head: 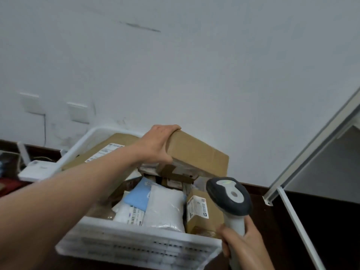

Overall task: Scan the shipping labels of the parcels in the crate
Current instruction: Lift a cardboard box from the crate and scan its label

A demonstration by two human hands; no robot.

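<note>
The person's left hand (157, 145) reaches over the white crate (136, 248) and grips a cardboard box (196, 154) by its upper left corner, fingers curled over the top edge and thumb pressed against the near face. The box is tilted, raised above the other parcels, its lower side showing a crumpled plastic sleeve just below the thumb. The right hand (241, 246) is wrapped tight around the grey handle of a barcode scanner (229, 195), whose dark head points toward the box, close beneath its lower right edge. Below the left fingers, inside the crate, lie a blue packet (138, 195), a white poly bag (165, 207) and a small labelled carton (200, 209), the carton just left of the scanner head. A larger flat box (101, 152) with a label sits behind the left wrist.
</note>
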